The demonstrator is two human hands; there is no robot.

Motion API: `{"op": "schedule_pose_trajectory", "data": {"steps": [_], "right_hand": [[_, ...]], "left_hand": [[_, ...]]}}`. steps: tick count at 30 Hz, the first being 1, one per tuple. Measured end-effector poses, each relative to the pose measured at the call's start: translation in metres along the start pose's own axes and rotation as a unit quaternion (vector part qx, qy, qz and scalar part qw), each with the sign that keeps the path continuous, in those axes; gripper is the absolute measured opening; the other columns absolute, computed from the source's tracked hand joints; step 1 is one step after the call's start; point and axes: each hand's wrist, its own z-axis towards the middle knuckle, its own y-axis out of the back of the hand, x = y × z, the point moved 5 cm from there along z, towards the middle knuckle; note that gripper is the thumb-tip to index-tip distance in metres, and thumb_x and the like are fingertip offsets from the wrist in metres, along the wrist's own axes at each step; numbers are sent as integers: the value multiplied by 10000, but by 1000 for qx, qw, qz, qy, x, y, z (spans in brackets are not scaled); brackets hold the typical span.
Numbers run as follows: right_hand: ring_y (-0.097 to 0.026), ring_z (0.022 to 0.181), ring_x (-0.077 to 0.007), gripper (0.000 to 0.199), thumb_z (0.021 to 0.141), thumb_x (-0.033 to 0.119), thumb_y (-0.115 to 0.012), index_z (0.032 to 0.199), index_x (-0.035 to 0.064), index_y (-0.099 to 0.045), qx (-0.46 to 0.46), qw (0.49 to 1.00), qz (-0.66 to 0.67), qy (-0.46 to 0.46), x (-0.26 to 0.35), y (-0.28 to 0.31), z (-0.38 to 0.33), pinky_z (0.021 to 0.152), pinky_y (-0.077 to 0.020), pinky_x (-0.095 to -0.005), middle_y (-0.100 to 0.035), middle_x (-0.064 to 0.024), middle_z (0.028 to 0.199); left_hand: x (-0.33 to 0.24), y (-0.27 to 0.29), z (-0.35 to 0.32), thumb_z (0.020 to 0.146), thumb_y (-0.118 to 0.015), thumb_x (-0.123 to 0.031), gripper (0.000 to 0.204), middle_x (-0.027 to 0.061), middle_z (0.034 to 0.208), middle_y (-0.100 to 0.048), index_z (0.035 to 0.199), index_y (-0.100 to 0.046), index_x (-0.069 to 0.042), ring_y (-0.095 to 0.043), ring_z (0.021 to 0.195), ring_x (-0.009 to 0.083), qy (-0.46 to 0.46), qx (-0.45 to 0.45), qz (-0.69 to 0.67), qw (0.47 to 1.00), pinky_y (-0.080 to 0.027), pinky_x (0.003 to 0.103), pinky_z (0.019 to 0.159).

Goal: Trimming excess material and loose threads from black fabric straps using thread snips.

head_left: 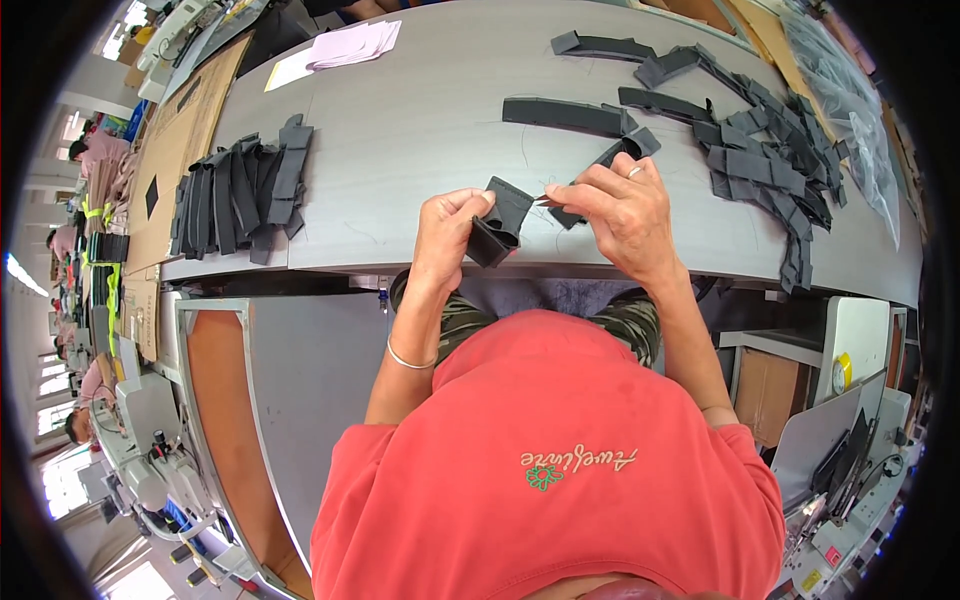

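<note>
My left hand (447,232) is closed on a folded dark grey fabric strip (497,225), its thumb and fingers pinching one edge. The strip hangs in a loop over the table's near edge. To its right, my right hand (628,215) is closed around a small pointed metal tool (545,201), mostly hidden in the fingers. The tool's tip is at the strip's right edge; I cannot tell whether it touches. Another dark fabric strip (600,170) lies on the table behind my right fingers.
The grey table (400,130) bears a row of dark strips (235,190) at left and a loose heap of strips (765,150) at right. Pink sheets (350,45) lie at the far left. Clear plastic film (845,110) covers the right edge. Loose threads are scattered about.
</note>
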Motion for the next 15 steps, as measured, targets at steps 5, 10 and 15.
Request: {"op": "schedule_pose_trajectory", "data": {"steps": [5,10,15], "right_hand": [[-434,638,-170,182,749,107,-662,886,215,-714,4,1000,2,-6,-1,0,-2,620,-297,-309,-544,68,691],[-430,637,-168,184,746,107,-660,884,217,-715,0,1000,0,-5,-2,-1,-3,611,-289,-310,-540,68,691],[-425,634,-168,199,746,98,-653,888,220,-722,-4,1000,0,-6,-4,-2,-5,605,-285,-309,-539,68,688]], "left_hand": [[-4,-5,-2,877,-585,-124,213,-16,621,-554,703,-628,-10,-497,506,51,16,-15,11,1000,-444,227,450],[-2,-5,0,875,-584,-124,212,-13,624,-558,702,-626,-8,-502,512,53,15,-4,19,1000,-450,228,458],[-3,-11,1,874,-583,-124,202,-5,638,-576,742,-651,13,-508,517,58,25,-8,20,999,-450,219,472]]}}
